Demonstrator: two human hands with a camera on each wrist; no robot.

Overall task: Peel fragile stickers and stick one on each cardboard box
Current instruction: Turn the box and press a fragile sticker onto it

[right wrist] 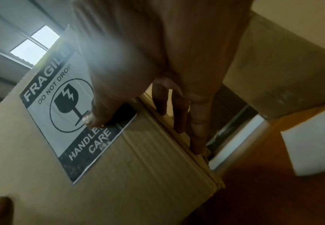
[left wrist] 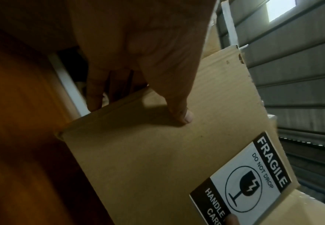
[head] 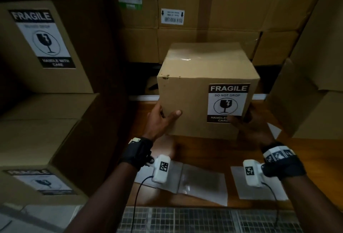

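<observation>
the cardboard box [head: 202,91] stands upright on the wooden desk [head: 207,151], dead ahead and between the two hands, so neither hand is nearer; each has one lower corner of the near face. the left hand [head: 161,119] wraps the left edge, thumb flat on the front and fingers curled round onto the side. the right hand [head: 250,123] does the same at the right edge, its thumb pressing the lower black band of the fragile sticker [head: 227,102], fingers round the side wall. both grips are clamped on the box, not spread. the sticker sits flat on the right half of the front face, upright, long axis vertical.

judging from this two-sided hold, the box is labelled and the coming move is to carry it off; the stacks to the left already bear labels, so leftward seems likely. any lift goes straight up first, since taller cartons stand close on both sides.

count: one box in hand; three fragile stickers in view, one on it and two on the left stack, an upper one [head: 41,37] and a lower one [head: 41,182]. pale sheets [head: 202,184] lie on the desk near the wrists, perhaps three, but the light is too poor to say whether they are spent backing or fresh labels.
</observation>
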